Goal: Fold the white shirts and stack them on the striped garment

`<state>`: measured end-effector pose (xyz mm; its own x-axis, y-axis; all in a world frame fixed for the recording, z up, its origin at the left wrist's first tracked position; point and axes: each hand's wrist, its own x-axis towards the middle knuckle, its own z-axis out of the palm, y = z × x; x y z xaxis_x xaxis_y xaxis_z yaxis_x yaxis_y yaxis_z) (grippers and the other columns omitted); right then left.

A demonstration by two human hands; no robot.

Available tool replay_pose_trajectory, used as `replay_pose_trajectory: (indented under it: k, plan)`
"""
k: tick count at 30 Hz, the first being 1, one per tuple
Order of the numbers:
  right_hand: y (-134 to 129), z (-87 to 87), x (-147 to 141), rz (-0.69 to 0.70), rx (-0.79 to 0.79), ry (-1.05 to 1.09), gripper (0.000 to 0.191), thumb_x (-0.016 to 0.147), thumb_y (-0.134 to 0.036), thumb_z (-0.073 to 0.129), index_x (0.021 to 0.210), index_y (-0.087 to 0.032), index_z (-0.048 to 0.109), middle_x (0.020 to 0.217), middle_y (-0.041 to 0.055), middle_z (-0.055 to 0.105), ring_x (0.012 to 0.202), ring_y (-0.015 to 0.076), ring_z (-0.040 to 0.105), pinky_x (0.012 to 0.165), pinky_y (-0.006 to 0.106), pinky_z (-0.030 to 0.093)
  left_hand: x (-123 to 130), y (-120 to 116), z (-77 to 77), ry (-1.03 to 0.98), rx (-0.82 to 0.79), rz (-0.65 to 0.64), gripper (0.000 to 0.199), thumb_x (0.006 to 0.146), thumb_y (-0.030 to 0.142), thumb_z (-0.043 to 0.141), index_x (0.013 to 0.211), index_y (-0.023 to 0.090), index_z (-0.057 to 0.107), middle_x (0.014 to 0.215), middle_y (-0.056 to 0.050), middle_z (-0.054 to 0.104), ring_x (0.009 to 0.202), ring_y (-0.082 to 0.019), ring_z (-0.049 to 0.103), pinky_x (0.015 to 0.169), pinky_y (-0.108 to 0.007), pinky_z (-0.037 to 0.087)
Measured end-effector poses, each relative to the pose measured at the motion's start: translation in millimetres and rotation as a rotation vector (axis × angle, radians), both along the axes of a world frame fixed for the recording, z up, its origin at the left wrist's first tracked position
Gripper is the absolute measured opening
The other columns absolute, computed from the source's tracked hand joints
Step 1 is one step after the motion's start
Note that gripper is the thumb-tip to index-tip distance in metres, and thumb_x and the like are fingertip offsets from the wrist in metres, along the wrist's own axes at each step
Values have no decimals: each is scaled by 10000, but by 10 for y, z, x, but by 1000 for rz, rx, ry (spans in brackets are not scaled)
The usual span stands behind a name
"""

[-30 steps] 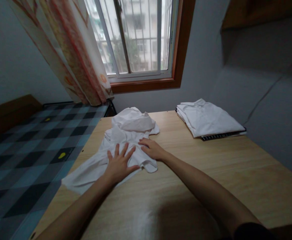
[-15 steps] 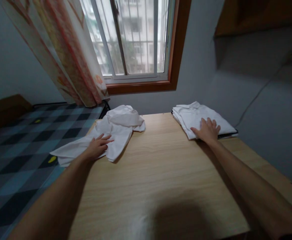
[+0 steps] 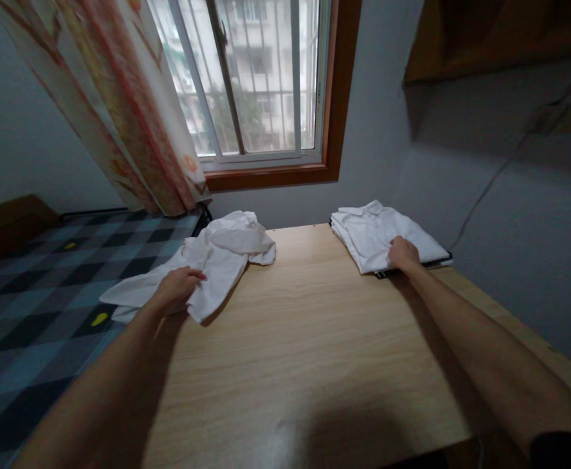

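Note:
A crumpled white garment [image 3: 224, 251] lies over the table's far left corner, one end spilling towards the bed. My left hand [image 3: 181, 285] is closed on its near part, fingers bent into the cloth. At the far right, a collared white shirt [image 3: 373, 228] lies folded on top of a neat stack, with dark cloth showing along the stack's lower edge. The near edge of that shirt is under my right hand [image 3: 404, 253], whose fingers are curled and closed on the fabric. Its fingertips are partly hidden.
Both piles rest on a light wooden table [image 3: 285, 339]. To the left is a bed with a checked cover [image 3: 31, 306]. Beyond the table are a curtain [image 3: 133, 130] and a barred window [image 3: 256, 85]. A wooden shelf [image 3: 490, 58] hangs at the upper right, with a cable [image 3: 480, 195] below.
My right hand has gone from spread flat on the folded shirt to closed on it. My left hand's fingers have curled in on the crumpled garment, whose near flap has shifted left.

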<state>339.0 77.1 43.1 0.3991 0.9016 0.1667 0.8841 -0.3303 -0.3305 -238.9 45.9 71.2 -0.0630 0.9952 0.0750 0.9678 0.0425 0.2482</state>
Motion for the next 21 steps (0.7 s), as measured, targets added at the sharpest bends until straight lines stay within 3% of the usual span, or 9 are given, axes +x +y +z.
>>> replay_pose_trajectory:
  k: [2,4,8,11,13,16,19,21]
  plan:
    - [-18,74,-9,29,12,38,351,848,-101,436,1153,-53,603,1125,210,652,1022,260,613,850,337,448,113,-57,59,11,48,65,427,752,256,418,999,138,747,1054,-115,725,993,-319,655,879,-405,497]
    - [-149,108,-126,136,80,141,331,849,-148,441,1132,-96,605,1101,152,667,982,222,618,839,307,462,323,-124,96,-4,171,59,432,770,243,411,1049,131,721,1135,-116,696,1046,-303,633,939,-392,468]
    - [-790,56,-659,612,201,461,218,856,-262,475,1001,-167,607,954,69,660,881,196,594,793,304,468,1043,-341,65,-192,400,-154,382,829,319,442,1086,152,669,1174,-97,665,1105,-251,590,1012,-365,432]
    - [-1358,10,-1075,885,-47,623,175,882,-287,486,979,-188,594,809,15,609,722,152,549,637,252,436,1658,-572,-53,-369,421,-348,366,877,403,484,1126,177,627,1166,-87,655,1113,-235,577,1002,-372,439]
    - [-1588,8,-1229,1011,-207,675,159,844,-257,554,981,-193,603,756,-12,580,659,130,513,576,229,397,1995,-709,-161,-409,366,-447,392,848,421,574,1156,180,604,1175,-95,638,1114,-244,571,999,-389,438]
    - [-1593,29,-1244,968,-196,683,166,814,-272,606,951,-182,628,728,-17,572,634,125,502,557,229,379,2316,-803,-339,-442,257,-453,480,784,400,683,1197,184,572,1168,-110,611,1092,-262,576,955,-406,465]
    - [-1310,55,-1139,722,24,664,199,825,-317,591,937,-158,633,757,10,605,656,141,536,593,253,414,2433,-765,-497,-504,218,-370,524,733,291,725,1212,180,546,1156,-110,580,1042,-250,589,907,-390,485]
    - [-1083,72,-1108,632,159,634,241,817,-323,601,980,-148,632,842,40,642,709,155,572,647,273,448,2440,-719,-564,-558,191,-352,509,709,207,712,1190,177,545,1087,-82,594,982,-222,593,879,-368,486]
